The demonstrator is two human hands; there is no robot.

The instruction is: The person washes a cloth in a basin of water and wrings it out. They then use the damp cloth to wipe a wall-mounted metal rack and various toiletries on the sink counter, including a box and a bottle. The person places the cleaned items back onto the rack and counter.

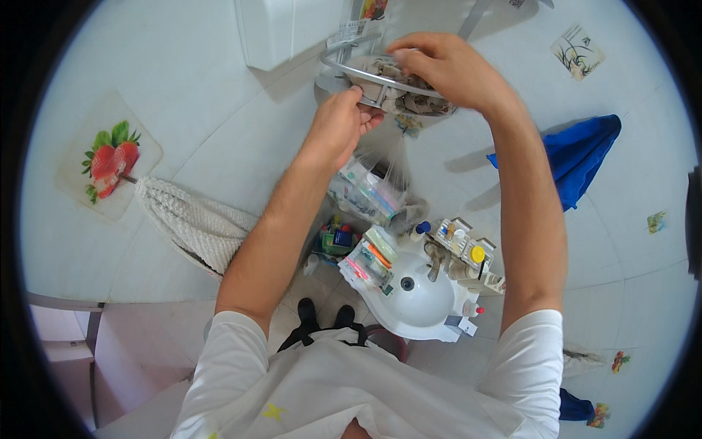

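Both hands are raised to a metal corner shelf (pixel 386 82) with a rail, high on the tiled wall. Crumpled beige and brown cloth or similar material (pixel 408 99) lies in it. My left hand (pixel 343 120) is at the underside of the shelf's near edge, thumb against the rim and fingers curled; whether it grips the rim is unclear. My right hand (pixel 444 68) reaches over the rail from the right, its fingertips at the material, partly hidden. Below the shelf, a clear plastic bag (pixel 373 181) with packages inside hangs down.
Beneath is a white washbasin (pixel 419 296) with a faucet (pixel 436 260), packaged items (pixel 373 260) and a caddy of toiletries (pixel 460 241). A white towel (pixel 192 219) hangs left, a blue cloth (pixel 581 156) right. A white wall box (pixel 279 33) is beside the shelf.
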